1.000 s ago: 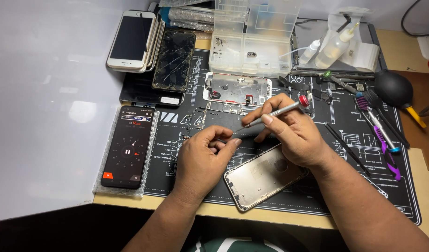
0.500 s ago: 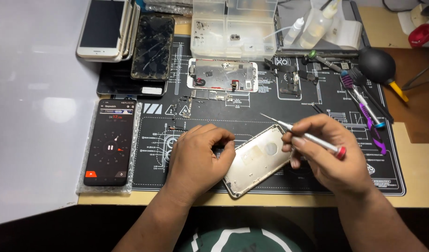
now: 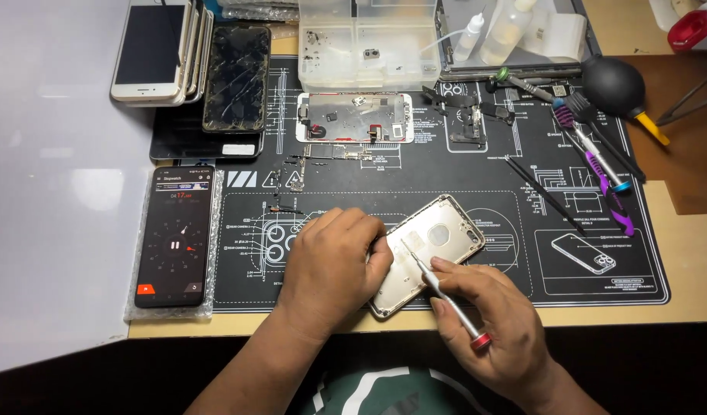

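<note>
A silver phone rear housing (image 3: 434, 246) lies inside-up on the black repair mat (image 3: 445, 177), tilted diagonally. My left hand (image 3: 330, 265) rests on its left end and holds it down. My right hand (image 3: 492, 327) grips a thin silver screwdriver with a red cap (image 3: 445, 290); its tip touches the inside of the housing near the left-middle. The detached screen assembly (image 3: 355, 117) lies face down higher up on the mat, with small screws and parts below it.
A phone showing a stopwatch (image 3: 174, 234) lies at the left. Stacked phones (image 3: 155, 50) and a cracked screen (image 3: 236, 77) sit at the top left. A clear parts tray (image 3: 369, 42), bottles, a black air blower (image 3: 616, 81), tweezers and purple-handled tools (image 3: 599, 165) lie at the right.
The right hand moved down toward me and turned the screwdriver so its tip now points into the housing. The left hand stays on the housing's left end.
</note>
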